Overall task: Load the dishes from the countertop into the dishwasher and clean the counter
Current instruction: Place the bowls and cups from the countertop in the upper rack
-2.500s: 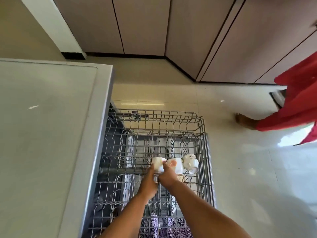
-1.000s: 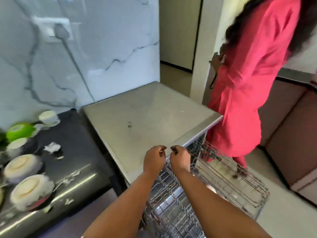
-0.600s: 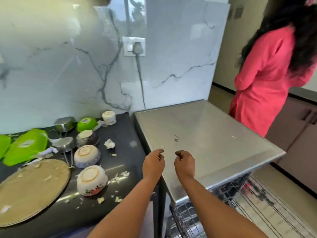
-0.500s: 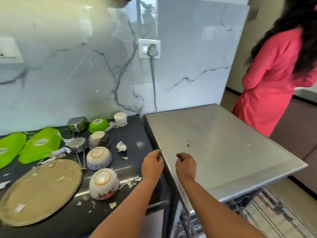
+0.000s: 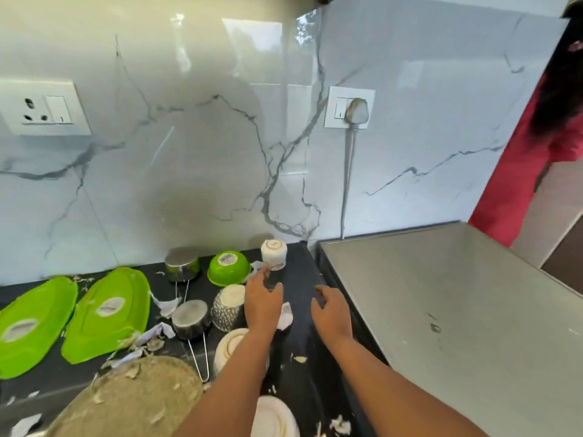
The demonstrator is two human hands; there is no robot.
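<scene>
Cup [image 5: 273, 254] at counter [image 5: 303, 310] edge, hands apart

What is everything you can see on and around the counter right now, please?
green trays: 2, face down, counter's left
green bowl: 1, upturned, by the wall
steel pans: 2, upturned, mid-counter
white cup: 1, upturned, back corner
patterned bowl: 1, grey, upturned, beside left hand
white bowls: 2, near edge, partly hidden by the arm
round tray: 1, tan, scrap-strewn, front left
dishwasher top: 1, steel, right
hands: left open over the counter; right open, empty
</scene>
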